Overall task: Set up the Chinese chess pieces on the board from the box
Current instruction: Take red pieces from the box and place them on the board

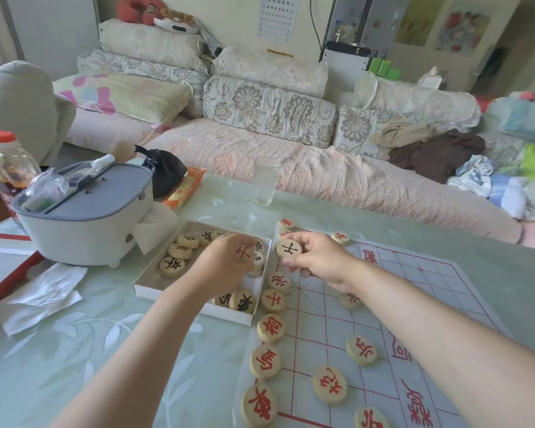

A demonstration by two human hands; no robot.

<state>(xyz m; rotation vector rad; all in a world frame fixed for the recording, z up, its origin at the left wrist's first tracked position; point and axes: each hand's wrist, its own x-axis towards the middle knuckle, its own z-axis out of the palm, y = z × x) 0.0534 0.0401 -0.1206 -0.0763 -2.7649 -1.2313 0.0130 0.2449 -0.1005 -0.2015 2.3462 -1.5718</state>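
Note:
A white paper chess board with red lines lies on the table at the right. Several round wooden pieces with red characters stand along its left edge, and a few more stand farther in. Left of the board sits a shallow white box holding several black-lettered pieces. My left hand hovers over the box, pinching a red-lettered piece. My right hand is above the board's far left corner, holding a black-lettered piece upright between thumb and fingers.
A grey lidded pot stands left of the box, a plastic bottle behind it, crumpled tissue in front. A clear drinking glass stands beyond the box near the table's far edge. A sofa runs behind the table.

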